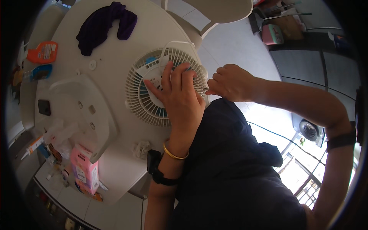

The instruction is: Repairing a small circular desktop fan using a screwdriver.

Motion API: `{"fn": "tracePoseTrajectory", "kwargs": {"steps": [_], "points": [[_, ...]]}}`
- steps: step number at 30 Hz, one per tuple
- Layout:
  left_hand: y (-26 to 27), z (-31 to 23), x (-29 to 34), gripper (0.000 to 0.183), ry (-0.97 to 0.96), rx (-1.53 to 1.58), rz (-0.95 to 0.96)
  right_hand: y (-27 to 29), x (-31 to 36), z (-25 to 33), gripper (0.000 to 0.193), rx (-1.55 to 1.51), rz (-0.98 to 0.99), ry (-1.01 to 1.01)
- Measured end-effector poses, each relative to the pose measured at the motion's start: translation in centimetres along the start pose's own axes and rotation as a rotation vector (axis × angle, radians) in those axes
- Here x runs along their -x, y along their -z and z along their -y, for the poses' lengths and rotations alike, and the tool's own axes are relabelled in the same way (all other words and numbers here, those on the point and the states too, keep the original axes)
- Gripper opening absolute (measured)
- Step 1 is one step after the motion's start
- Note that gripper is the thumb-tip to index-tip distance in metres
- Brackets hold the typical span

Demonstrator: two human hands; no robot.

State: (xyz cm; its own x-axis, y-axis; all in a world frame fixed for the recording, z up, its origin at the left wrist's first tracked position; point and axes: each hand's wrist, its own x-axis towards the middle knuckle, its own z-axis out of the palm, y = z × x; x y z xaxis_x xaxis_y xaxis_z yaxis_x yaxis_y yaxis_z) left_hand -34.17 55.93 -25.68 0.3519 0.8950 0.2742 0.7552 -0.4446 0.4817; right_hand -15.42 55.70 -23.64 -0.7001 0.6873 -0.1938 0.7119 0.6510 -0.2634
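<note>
A white table fan (135,100) lies on the table with its round slatted cage facing up. Blue blades show through the slats, and a white wire loop sticks out past the cage. My left hand (182,94) rests over the hub of the fan, fingers spread and touching it. At the cage's right rim my right hand (230,82) is closed, thumb and fingers pinched together. Whatever small thing it grips there is hidden by the fingers. Left of the fan sits a curved white plastic part (101,111) with several slots.
On the white table (126,165) are a purple cloth (96,30), an orange bottle (44,52), a blue bottle (41,72), a small white disc (92,64), a dark phone (44,107), clear plastic bags (61,134) and a pink pack (84,168). A chair (218,9) stands beyond.
</note>
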Motion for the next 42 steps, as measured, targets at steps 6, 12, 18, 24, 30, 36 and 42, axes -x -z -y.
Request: {"fn": "tracePoseTrajectory", "kwargs": {"steps": [6,12,18,24,30,36,42], "points": [[-0.5,0.0,0.0,0.046,0.002,-0.029,-0.025,-0.9,1.4,1.6,0.041,-0.016,-0.007,-0.256],[-0.4,-0.2,-0.1,0.043,0.009,-0.050,-0.021,-0.6,0.9,3.0,0.041,-0.033,-0.029,-0.376],[-0.5,-0.3,-0.1,0.041,0.004,-0.042,-0.032,-1.2,0.8,4.1,0.041,-0.059,-0.050,-0.513],[-0.4,-0.2,-0.1,0.037,0.014,-0.036,-0.049,-1.4,0.5,5.0,0.041,-0.069,-0.090,-0.602],[-0.4,-0.3,-0.1,0.032,0.014,-0.020,-0.048,-2.2,0.4,5.7,0.040,-0.059,-0.148,-0.661],[-0.4,-0.3,-0.1,0.031,0.015,-0.014,-0.046,-1.9,-0.1,6.3,0.040,-0.073,-0.151,-0.731],[-0.2,-0.4,-0.2,0.032,0.009,-0.017,-0.053,-1.5,-0.3,6.5,0.040,-0.099,-0.133,-0.757]]}}
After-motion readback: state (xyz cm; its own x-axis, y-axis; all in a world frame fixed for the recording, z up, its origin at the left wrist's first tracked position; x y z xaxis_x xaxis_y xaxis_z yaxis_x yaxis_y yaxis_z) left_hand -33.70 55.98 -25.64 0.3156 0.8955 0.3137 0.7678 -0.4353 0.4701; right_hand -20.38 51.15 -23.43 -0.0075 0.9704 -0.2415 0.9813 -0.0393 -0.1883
